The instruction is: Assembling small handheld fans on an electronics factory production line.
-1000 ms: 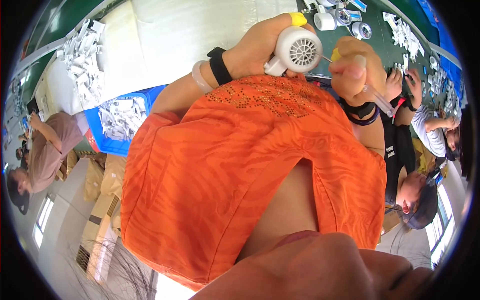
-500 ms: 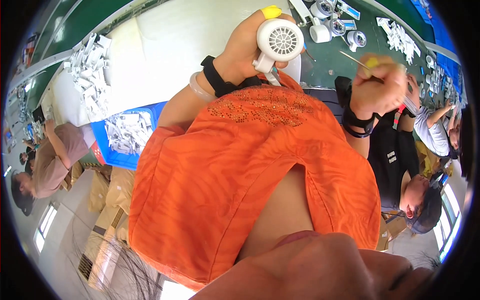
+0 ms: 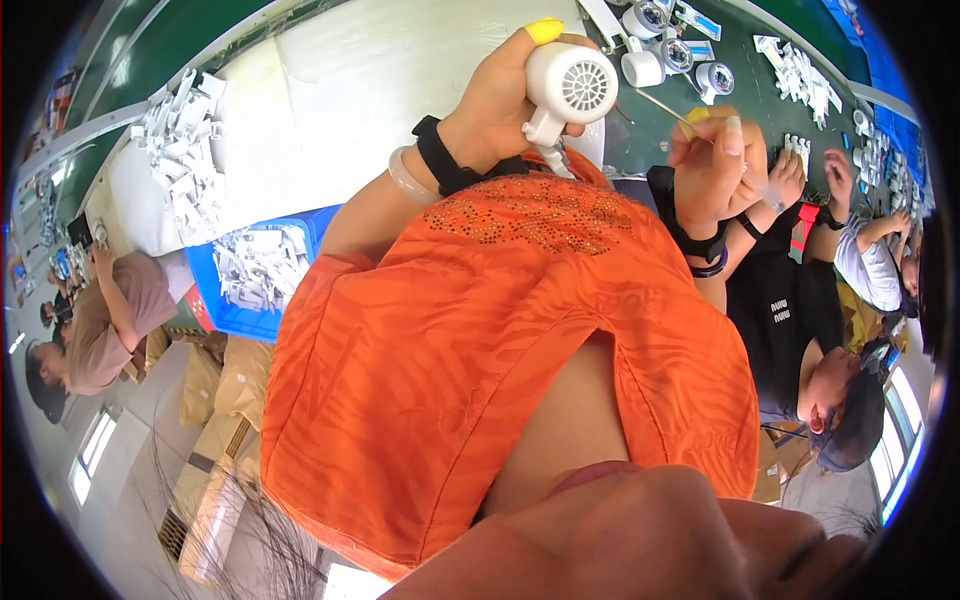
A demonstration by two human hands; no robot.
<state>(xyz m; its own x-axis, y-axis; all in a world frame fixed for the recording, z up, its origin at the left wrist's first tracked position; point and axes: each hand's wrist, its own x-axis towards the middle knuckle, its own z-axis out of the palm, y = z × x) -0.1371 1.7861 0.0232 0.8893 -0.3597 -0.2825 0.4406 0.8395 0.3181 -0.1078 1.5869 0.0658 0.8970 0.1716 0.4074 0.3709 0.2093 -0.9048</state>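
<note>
My left hand (image 3: pixel 500 95) is closed around a white plastic housing, which looks like a small hand-held fan (image 3: pixel 582 86), its round grille facing up. A short hinged white piece hangs below the grille near my clothing. A yellow finger cover (image 3: pixel 544 31) sits on my left thumb. To the right, my right hand (image 3: pixel 718 165) is closed on a screwdriver (image 3: pixel 660 104) with a thin metal shaft and a see-through handle. Its tip points up and left toward the housing, apart from it. Another yellow cover shows on a right finger.
White fan parts with clear round ends (image 3: pixel 672 55) lie on the green table beyond my hands. White plastic pieces are heaped at the left (image 3: pixel 183 150) and in a blue bin (image 3: pixel 210 290). A co-worker in black (image 3: pixel 785 320) handles white parts close at my right.
My right hand has moved left and slightly down with the screwdriver, bringing its tip nearer the housing. The housing has shifted slightly right and turned. The co-worker's hands have moved on the right.
</note>
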